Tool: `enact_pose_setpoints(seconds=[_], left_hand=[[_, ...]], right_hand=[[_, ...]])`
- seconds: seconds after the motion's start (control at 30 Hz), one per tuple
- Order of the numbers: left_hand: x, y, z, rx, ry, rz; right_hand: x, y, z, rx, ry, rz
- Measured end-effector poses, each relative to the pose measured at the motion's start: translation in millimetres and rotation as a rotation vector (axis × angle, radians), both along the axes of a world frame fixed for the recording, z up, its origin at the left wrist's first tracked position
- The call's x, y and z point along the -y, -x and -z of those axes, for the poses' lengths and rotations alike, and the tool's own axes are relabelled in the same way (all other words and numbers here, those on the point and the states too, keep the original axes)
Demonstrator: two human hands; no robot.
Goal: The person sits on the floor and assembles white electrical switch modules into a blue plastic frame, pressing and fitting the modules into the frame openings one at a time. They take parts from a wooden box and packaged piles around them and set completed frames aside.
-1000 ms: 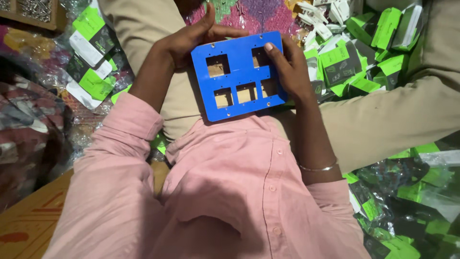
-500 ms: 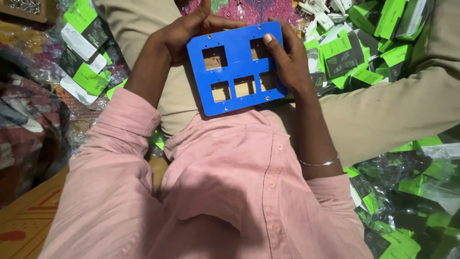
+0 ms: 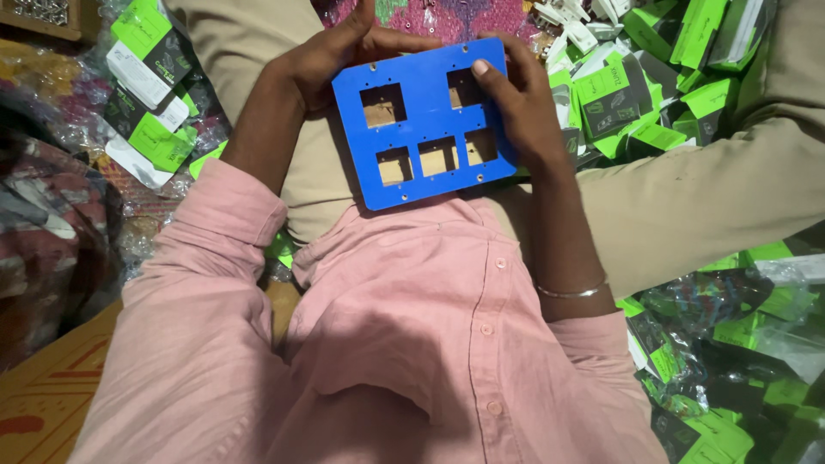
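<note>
Holding: both hands grip 1 blue plate (image 3: pixel 425 120) above the lap, between the knees.
Blue plate: flat, roughly rectangular, tilted a little, with 5 square cut-outs, 2 in the upper row and 3 in the lower row; small holes sit near its corners.
Left hand (image 3: pixel 331 56): closed on the plate's upper left edge, fingers curled along the top, thumb raised.
Right hand (image 3: pixel 520 107): clamps the plate's right edge, thumb pressed flat on the front face beside the upper right cut-out, fingers hidden behind.
Bracelet (image 3: pixel 571 292): thin metal band on the right wrist.
Shirt (image 3: pixel 412 344): pink, buttoned, fills the lower half of the view.
Trousers (image 3: pixel 687 198): beige, legs spread to either side.
Packets (image 3: pixel 636 103): green and black pouches piled on the floor at right; more packets (image 3: pixel 150 94) lie at upper left.
</note>
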State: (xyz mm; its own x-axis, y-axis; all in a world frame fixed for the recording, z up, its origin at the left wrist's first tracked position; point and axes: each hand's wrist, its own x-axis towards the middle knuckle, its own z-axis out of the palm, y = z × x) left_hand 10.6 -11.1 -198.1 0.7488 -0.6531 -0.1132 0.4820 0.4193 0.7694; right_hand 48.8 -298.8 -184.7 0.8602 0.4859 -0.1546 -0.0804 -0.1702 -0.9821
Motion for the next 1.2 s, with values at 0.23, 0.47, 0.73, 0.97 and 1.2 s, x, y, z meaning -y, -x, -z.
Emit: enact_pose_setpoints(seconds=[0.23, 0.47, 0.73, 0.97, 1.2], left_hand=[[-2.1, -0.2, 4.2, 0.015, 0.015, 0.018], [-5.3, -0.5, 8.3, 0.016, 0.002, 0.011], [-4.9, -1.6, 5.9, 0.035, 0.001, 0.015], [-3.4, -3.6, 5.2, 0.033, -0.018, 0.011], [-4.8, -4.0, 4.1, -0.012, 0.049, 0.039]], right_hand=[[5.4, -8.0, 1.6, -0.11, -0.064, -0.021], [-0.6, -6.0, 2.2, -0.11, -0.071, 0.0], [-4.0, -4.1, -4.0, -0.089, -0.046, 0.014], [-2.7, -3.1, -5.2, -0.115, -0.054, 0.027], [-3.5, -3.1, -6.1, -0.097, -0.046, -0.005]])
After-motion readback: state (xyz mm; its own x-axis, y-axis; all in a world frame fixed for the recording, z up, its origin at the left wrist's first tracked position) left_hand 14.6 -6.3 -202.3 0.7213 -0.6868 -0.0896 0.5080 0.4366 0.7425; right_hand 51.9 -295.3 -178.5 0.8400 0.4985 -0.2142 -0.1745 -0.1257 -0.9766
